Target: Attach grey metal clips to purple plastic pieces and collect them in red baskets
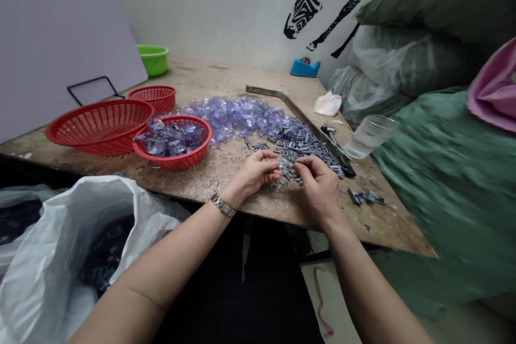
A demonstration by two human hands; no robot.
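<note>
Person is holding a small clear pc btwn both hands, over the table; taking that pc as clock centre. L hand is pinching it from 9 o'clock, thumb + fingertips closed on its edge; R hand is gripping it from 3 o'clock, also closed. Hands themselves aren't touching. Whether a grey part is sitting in it, can't tell, too small.

Progress, judging by how stuff's lying: partway at most. Round red basket, btwn 9 & 10 o'clock, is holding clear + grey pcs heaped tog., prob. the done lot, tho can't tell if each is complete. White sack at 8 o'clock is holding dark pcs, status unclear.

Lots apparently left: big clear heap is spreading at 11 o'clock, grey strip heap is lying at 1 o'clock, its far side running along a bent metal bar. A few grey bits are lying apart btwn 3 & 4 o'clock
</note>
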